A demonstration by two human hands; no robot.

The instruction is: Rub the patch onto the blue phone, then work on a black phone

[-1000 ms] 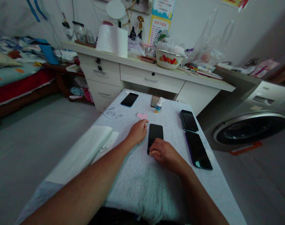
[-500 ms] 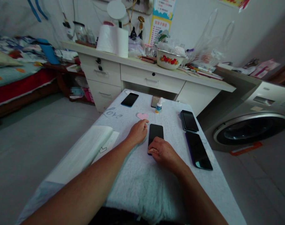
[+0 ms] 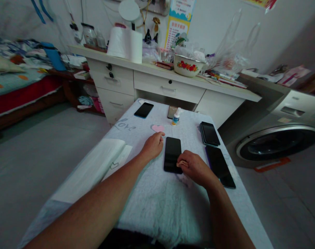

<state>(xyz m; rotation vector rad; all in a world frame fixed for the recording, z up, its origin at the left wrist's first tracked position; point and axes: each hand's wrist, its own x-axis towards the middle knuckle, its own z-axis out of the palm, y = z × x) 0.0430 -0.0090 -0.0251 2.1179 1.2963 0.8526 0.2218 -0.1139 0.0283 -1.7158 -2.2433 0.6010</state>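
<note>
A black smartphone (image 3: pixel 172 155) lies screen up on the cloth-covered table in front of me. My right hand (image 3: pixel 195 166) is at its lower right edge, with the fingers closed on a small folded peach-coloured cloth (image 3: pixel 183 163). Part of that cloth is hidden by the fingers. Just left of the phone, my left hand (image 3: pixel 153 144) rests on the tablecloth, loosely curled, with nothing visible in it. Beyond the hands stands a small white spray bottle (image 3: pixel 175 117) with a blue and yellow label.
More phones lie around: a blue-edged one (image 3: pixel 144 110), a gold one (image 3: pixel 171 112), a stacked pair (image 3: pixel 210 134) and a large dark one (image 3: pixel 221 167). An open notebook (image 3: pixel 95 169) covers the left side. A white desk (image 3: pixel 168 83) and a washing machine (image 3: pixel 282 114) stand beyond.
My right hand has slid right with the cloth, from over the phone's lower half to its right edge, uncovering the screen. The left hand stays in place.
</note>
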